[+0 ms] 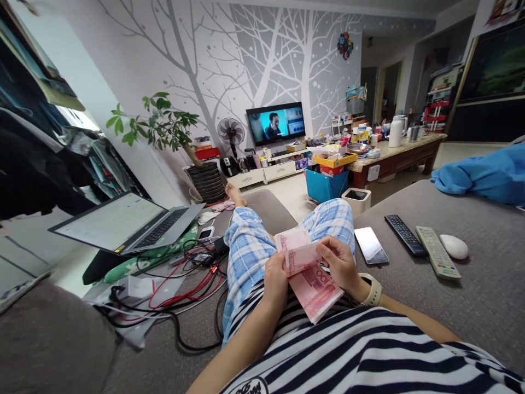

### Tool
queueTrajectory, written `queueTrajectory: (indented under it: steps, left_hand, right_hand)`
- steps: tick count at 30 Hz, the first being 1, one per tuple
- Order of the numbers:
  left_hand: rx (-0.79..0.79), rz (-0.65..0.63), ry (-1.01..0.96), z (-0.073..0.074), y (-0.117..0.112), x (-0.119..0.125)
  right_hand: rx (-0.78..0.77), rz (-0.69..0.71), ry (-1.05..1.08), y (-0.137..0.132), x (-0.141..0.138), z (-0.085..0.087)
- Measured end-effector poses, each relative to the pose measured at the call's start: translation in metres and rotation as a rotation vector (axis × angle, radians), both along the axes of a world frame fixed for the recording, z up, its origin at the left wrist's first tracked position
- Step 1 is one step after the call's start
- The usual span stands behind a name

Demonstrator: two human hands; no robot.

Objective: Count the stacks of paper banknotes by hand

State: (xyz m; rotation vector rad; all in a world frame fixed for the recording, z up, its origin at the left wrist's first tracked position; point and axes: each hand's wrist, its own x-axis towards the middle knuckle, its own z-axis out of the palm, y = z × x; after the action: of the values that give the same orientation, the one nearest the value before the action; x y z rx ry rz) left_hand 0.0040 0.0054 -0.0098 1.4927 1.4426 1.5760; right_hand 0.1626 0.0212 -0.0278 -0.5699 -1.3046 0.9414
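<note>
I sit on a grey sofa with a stack of pink banknotes over my lap. My left hand grips the stack's left edge, fingers curled round it. A few top notes are folded up and away from me. My right hand pinches these lifted notes from the right, with a pale watch on its wrist. Both hands are closed on the banknotes, above my blue checked trousers.
A phone, two remote controls and a white mouse lie on the sofa to my right. An open laptop and tangled cables lie to my left. A blue cloth lies far right.
</note>
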Motion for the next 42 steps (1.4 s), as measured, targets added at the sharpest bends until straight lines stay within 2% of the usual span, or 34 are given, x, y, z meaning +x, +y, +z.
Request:
queueTrajectory:
  steps: [10, 30, 42]
  left_hand:
    - [-0.027, -0.026, -0.015, 0.0050, -0.0004, 0.0012]
    - [0.005, -0.028, -0.037, 0.0055, -0.0020, 0.0018]
    - [-0.028, -0.033, -0.092, 0.0040, -0.0014, 0.0019]
  right_hand:
    - [-0.011, 0.008, 0.012, -0.0008, -0.0002, 0.0016]
    - [-0.037, 0.004, -0.005, -0.0004, -0.0007, 0.0002]
    - [-0.037, 0.009, -0.006, -0.0001, -0.0006, 0.0003]
